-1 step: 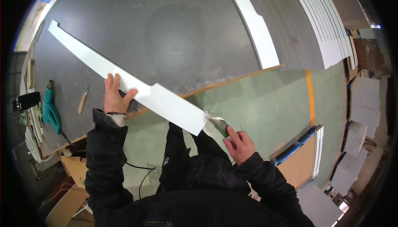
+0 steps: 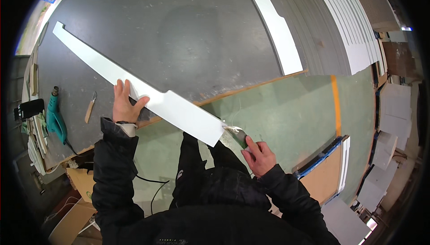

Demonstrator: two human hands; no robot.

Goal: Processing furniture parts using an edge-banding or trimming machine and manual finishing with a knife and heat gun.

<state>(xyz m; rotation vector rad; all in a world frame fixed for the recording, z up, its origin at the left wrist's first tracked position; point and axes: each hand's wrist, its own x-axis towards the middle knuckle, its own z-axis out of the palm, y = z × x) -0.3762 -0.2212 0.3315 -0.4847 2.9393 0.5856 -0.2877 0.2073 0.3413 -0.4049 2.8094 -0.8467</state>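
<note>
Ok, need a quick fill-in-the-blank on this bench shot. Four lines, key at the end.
1. The bare left hand rests on the long, flat, step-edged panel, whose top face is coloured ____.
2. The bare right hand holds a flat, shiny metal blade at the panel's ____ end (wider or narrower).
3. The teal, pistol-shaped tool lies to the ____ of the wooden-handled knife.
4. The jacket sleeves are coloured ____.

Missing words: white; wider; left; black.

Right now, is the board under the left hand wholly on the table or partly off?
Partly off: the board juts past the table, green floor showing beside its wider end.
</note>
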